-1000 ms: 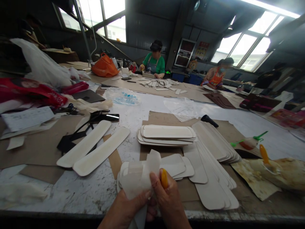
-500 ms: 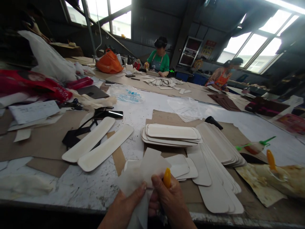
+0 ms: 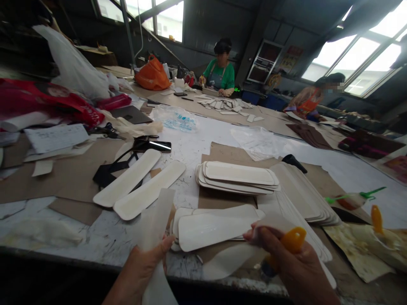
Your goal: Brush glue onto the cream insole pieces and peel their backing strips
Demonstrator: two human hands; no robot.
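Near the table's front edge, my left hand (image 3: 144, 262) is closed round a long translucent white strip (image 3: 159, 237), which stands up above my thumb and hangs down below the hand. My right hand (image 3: 282, 254) pinches a second translucent strip (image 3: 229, 260) and also grips a yellow-handled tool (image 3: 294, 240); its dark lower end is blurred, so I cannot tell its kind. Between my hands lie several long white rounded pieces (image 3: 213, 228), loosely overlapping. Behind them sits a neat stack of similar white pieces (image 3: 240, 173).
Fanned beige pieces (image 3: 299, 190) lie right of the stack. A yellow handle (image 3: 377, 218) rises from a glue-smeared sheet at far right. Two white pieces (image 3: 149, 190) and a phone (image 3: 160, 146) lie left. A co-worker in green (image 3: 219, 74) and another person (image 3: 313, 99) sit across the table.
My hands have moved apart, left hand leftward and right hand rightward. The translucent material held together between them is now two separate strips, one in each hand. The view has shifted slightly.
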